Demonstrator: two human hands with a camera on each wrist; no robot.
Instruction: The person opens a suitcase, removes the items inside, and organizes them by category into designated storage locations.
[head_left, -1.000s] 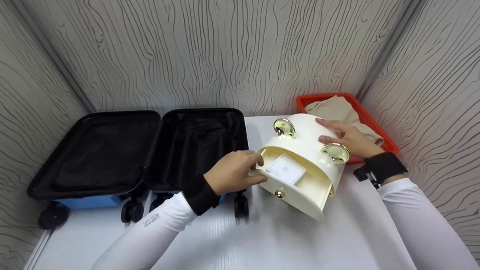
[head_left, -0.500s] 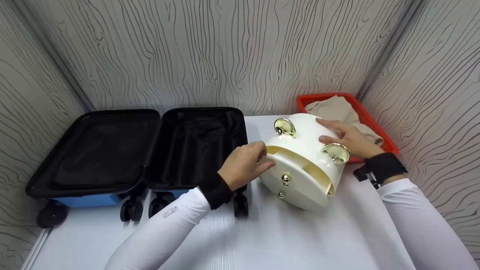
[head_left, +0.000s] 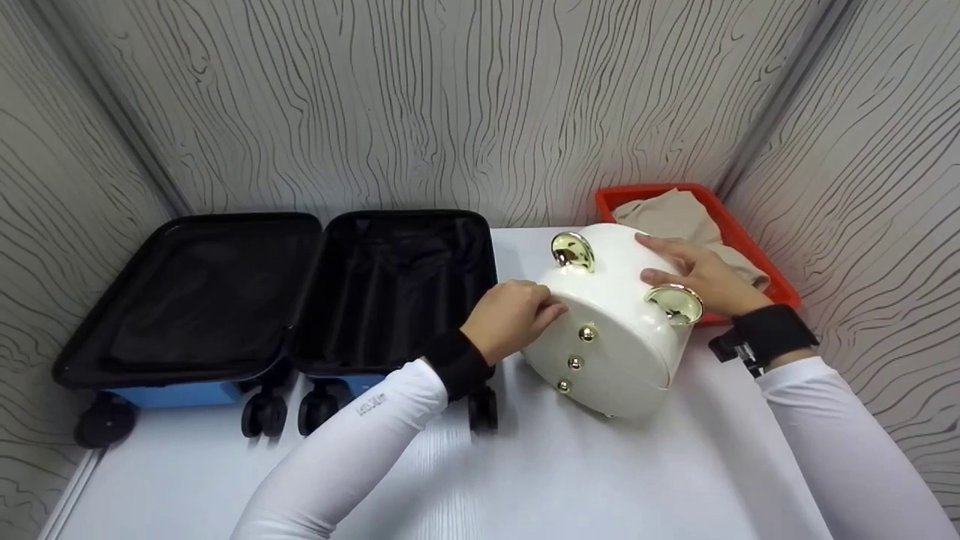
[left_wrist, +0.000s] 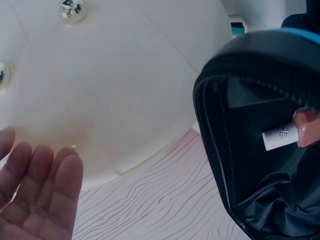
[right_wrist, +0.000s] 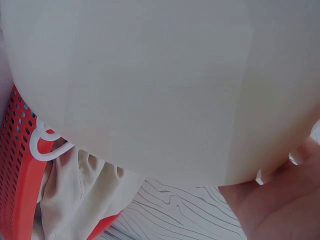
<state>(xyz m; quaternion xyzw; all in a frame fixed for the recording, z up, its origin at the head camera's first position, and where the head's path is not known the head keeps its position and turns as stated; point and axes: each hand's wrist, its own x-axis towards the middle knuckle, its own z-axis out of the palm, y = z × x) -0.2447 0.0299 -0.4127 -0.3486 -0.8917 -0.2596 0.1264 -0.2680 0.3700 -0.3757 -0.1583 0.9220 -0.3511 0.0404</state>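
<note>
A glossy white rounded storage box (head_left: 615,270) with two gold ear-shaped pieces stands on the table right of centre. Its front carries a column of gold knobs (head_left: 587,333), and its drawers sit flush. My left hand (head_left: 511,319) touches the upper left edge of the front; the left wrist view shows its fingers (left_wrist: 67,175) loosely bent against the white surface, holding nothing. On top of the box, my right hand (head_left: 705,277) rests with fingers spread by the right gold ear (head_left: 677,304). White casing fills most of the right wrist view.
An open suitcase (head_left: 397,292) with black lining lies to the left. Inside it, a small pinkish bottle with a white cap (left_wrist: 281,136) shows in the left wrist view. Behind the box is a red basket (head_left: 765,270) holding beige cloth (head_left: 671,217). Patterned walls (head_left: 450,112) enclose the table.
My left hand has pushed the box's open top drawer inward until flush, moving right and slightly up. The white square case inside it is now hidden. My right hand has stayed in place.
</note>
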